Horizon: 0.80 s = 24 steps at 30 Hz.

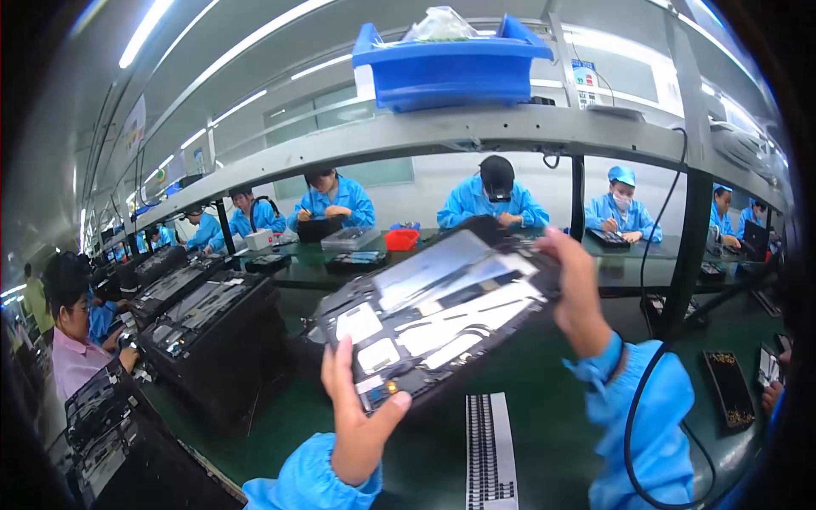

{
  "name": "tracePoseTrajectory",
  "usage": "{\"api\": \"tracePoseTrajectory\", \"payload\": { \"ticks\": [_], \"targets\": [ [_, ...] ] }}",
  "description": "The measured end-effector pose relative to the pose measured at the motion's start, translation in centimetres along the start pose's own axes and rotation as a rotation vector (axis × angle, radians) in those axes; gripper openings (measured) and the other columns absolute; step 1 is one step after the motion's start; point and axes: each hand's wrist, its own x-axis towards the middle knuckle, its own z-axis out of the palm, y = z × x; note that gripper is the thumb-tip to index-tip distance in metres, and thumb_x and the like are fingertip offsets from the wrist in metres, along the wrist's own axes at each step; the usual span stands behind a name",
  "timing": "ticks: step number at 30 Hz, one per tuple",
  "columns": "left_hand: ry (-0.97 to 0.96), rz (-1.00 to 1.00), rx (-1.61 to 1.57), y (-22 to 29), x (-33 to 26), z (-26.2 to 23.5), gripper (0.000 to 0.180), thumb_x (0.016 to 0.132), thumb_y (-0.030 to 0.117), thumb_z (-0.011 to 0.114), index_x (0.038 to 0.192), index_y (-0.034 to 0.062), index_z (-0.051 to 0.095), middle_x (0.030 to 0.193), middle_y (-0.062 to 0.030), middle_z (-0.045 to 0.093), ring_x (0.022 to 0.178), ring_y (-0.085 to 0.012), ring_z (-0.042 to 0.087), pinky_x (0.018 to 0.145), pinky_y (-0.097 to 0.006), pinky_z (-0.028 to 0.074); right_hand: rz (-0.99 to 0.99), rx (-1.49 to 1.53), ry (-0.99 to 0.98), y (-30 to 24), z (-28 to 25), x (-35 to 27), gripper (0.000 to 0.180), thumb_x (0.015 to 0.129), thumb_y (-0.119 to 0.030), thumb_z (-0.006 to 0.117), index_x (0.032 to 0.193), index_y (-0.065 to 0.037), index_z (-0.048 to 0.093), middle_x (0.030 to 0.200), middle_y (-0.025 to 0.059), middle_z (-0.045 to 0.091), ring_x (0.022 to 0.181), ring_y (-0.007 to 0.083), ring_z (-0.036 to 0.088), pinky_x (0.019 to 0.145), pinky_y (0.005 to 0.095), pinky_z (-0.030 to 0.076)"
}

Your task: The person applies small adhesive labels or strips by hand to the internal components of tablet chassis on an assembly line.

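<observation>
A black foam tray [331, 316] with shiny silver and white flat device parts is held up, tilted, above the green bench. My left hand [364, 416] grips its lower left corner, thumb on top near a small orange piece. My right hand [578, 293] grasps the far right end; its fingertips are slightly blurred. Both forearms wear blue sleeves. Below the tray, a white sheet [501, 450] with columns of small black pieces lies on the green bench [408, 459]. I cannot make out the exact kind of device in the tray.
Tall stacks of similar black trays [212, 340] stand at the left, others [102, 425] nearer. A grey shelf beam [408, 132] carries a blue bin [455, 72]. A black cable [633, 425] loops at right beside another black tray [727, 389]. Several people in blue work opposite.
</observation>
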Motion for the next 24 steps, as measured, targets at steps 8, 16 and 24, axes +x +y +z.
{"api": "tracePoseTrajectory", "payload": {
  "ticks": [8,16,24],
  "targets": [
    [0.261,-0.02,0.233,-0.7,2.9,-4.6,0.054,0.076,0.013,0.059,0.125,0.007,0.036,0.121,-0.01,0.016,0.106,-0.0207,0.036,0.093,-0.032,0.033,0.179,-0.112,0.108,14.8,11.2,8.6,0.046,0.076,-0.039,0.052,0.06,0.003,0.061,0.058,0.0115,0.061,0.057,0.0215,0.057,0.062,0.0317,0.043],
    [0.304,-0.101,0.459,-3.4,4.0,-6.5,0.044,0.08,0.017,0.058,0.12,0.0114,0.041,0.118,-0.0096,0.018,0.099,-0.0202,0.037,0.088,-0.032,0.035,0.231,-0.19,0.078,17.7,13.6,6.4,0.043,0.075,-0.035,0.058,0.058,0.005,0.059,0.059,0.0123,0.06,0.058,0.022,0.057,0.058,0.0307,0.042],
    [0.231,-0.089,0.66,-4.7,3.5,-7.0,0.047,0.079,0.02,0.059,0.122,0.0112,0.042,0.118,-0.014,0.02,0.108,-0.0276,0.028,0.098,-0.038,0.019,0.252,-0.291,0.09,19.1,13.4,6.2,0.04,0.078,-0.032,0.056,0.067,0.005,0.062,0.063,0.0125,0.059,0.058,0.0184,0.053,0.057,0.0306,0.041]
  ]
}}
